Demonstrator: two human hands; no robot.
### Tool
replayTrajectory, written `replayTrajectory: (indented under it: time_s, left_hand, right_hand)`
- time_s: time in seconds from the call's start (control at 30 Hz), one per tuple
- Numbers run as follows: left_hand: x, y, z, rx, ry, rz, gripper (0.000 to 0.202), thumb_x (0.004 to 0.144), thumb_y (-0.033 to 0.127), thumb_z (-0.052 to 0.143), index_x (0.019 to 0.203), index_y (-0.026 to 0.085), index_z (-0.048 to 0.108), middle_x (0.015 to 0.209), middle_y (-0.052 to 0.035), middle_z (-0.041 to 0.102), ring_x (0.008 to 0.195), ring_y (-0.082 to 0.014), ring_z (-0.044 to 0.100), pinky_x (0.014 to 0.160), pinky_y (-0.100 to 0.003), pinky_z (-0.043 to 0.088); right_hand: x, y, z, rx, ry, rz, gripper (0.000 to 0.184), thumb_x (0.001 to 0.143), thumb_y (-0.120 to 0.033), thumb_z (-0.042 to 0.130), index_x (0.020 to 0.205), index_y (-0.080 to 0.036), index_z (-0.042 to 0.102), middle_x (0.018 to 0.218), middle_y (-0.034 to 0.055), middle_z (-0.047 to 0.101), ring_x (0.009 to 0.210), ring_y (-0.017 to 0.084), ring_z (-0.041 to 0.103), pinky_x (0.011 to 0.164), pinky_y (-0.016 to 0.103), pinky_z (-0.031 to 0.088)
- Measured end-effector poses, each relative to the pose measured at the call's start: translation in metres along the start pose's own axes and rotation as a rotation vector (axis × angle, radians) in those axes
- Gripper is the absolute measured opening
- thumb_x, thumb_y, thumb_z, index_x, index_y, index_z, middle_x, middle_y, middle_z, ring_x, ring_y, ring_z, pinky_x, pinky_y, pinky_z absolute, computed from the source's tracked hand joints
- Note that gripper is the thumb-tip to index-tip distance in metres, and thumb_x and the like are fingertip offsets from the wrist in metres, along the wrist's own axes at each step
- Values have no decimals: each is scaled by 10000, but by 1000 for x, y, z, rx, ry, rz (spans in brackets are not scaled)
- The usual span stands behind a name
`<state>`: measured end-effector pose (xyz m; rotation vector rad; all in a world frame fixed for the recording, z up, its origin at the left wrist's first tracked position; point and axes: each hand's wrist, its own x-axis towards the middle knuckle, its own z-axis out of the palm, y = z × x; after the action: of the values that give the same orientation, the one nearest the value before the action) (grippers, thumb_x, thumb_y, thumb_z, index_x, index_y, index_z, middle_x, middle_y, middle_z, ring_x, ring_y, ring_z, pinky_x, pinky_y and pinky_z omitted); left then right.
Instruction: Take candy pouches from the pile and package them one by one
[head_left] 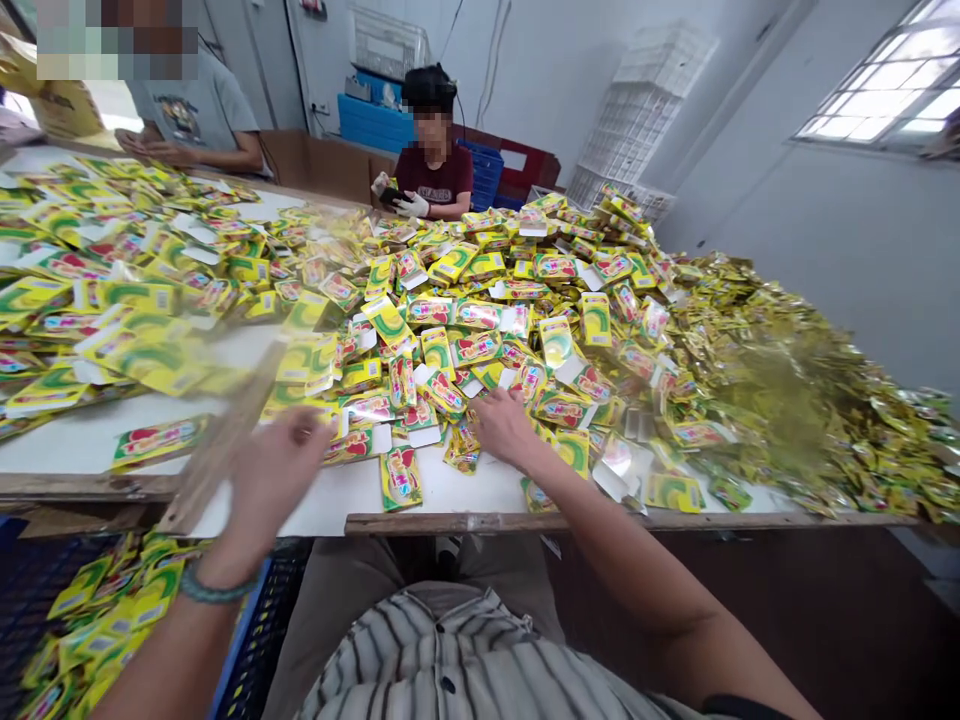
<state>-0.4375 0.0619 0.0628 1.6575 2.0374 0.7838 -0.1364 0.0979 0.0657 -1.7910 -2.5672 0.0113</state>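
My left hand (281, 460), smeared by motion, is over the white table beside a wooden divider. Its fingers are bent near a stack of yellow-green cartons (304, 365); whether it grips one is unclear. My right hand (504, 425) reaches into the front of the carton heap, fingers curled down and held close together. A small shiny yellow packet (461, 447) lies against its fingertips, and what is under the fingers is hidden. Between my hands, a printed carton (401, 478) lies near the table edge. Several cartons around the right hand have open white flaps.
Loose yellow packets (825, 400) are piled at the right. More cartons (127, 330) cover the left, past the wooden divider (225, 440). A blue crate (251, 630) of cartons stands below left. Across the table sit a gloved person (435, 180) and another person (199, 110).
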Motion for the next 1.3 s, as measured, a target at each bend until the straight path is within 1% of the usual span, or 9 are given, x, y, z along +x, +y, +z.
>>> replayTrajectory:
  time_s: [0.1,0.3,0.5,0.7,0.93,1.07,1.13,1.23,1.3]
  left_hand:
    - [-35,22,46,229,-225,67,416,864,488,482,1088,159,602,916,-101,708,840,-275,667,713,-341,483]
    - [-61,50,92,459,-184,235,695,811,519,572,1327,77,424,988,-198,636,887,-332,642,705,-364,484]
    - [-50,46,95,207,-220,145,691,772,389,591,1385,143,387,1008,-153,685,968,-325,640,797,-388,482]
    - [-32,11,94,-332,-297,57,504,777,305,537,1270,204,531,1071,-87,719,983,-244,667,828,-345,500]
    - [-28,4,89,-654,-294,-50,464,709,437,648,1101,189,653,1160,-104,694,1087,-290,627,900,-395,492]
    - [-29,-2,86,-925,-342,-210,585,689,517,672,1149,158,629,1087,-105,706,958,-263,667,811,-377,533]
    - [-30,-6,85,-760,-250,-125,524,745,510,616,1150,177,637,1074,-95,692,990,-261,642,867,-398,506]
    - [-35,-6,82,-193,-70,170,420,831,461,538,1137,199,656,1138,-128,637,1095,-302,560,962,-457,426]
    - [-39,-2,79,129,-62,376,432,836,436,558,1169,175,644,1184,-163,604,1124,-337,513,966,-471,404]
  right_hand:
    - [-18,-15,17,3,-77,-67,160,846,-237,579,982,-180,640,993,107,669,1021,277,488,850,410,311]
    - [-60,-39,45,146,-68,-104,195,866,-221,564,1051,-182,609,1144,96,608,1037,238,514,848,363,374]
    - [-71,-29,42,263,-24,-124,499,807,-191,581,1300,-181,502,1369,116,499,1206,258,446,955,401,368]
    - [-55,-31,46,222,-25,-190,363,842,-155,501,1193,-202,582,1191,86,630,1133,233,503,921,379,368]
    - [-44,-36,52,208,-41,-171,350,860,-116,441,1169,-171,596,1062,93,676,1013,210,573,901,339,409]
    - [-53,-32,51,308,-42,-229,531,795,-185,542,1324,-178,495,1348,103,537,1216,229,484,1009,363,385]
    - [-56,-33,52,294,-51,-237,538,783,-167,543,1319,-163,502,1368,122,515,1252,242,456,1038,388,372]
    - [-55,-33,58,298,-28,-178,490,800,-73,462,1284,-116,525,1277,151,577,1182,227,519,1008,367,410]
    - [-54,-32,61,357,13,-72,465,841,-60,408,1288,-121,523,1208,144,615,1089,212,576,933,337,460]
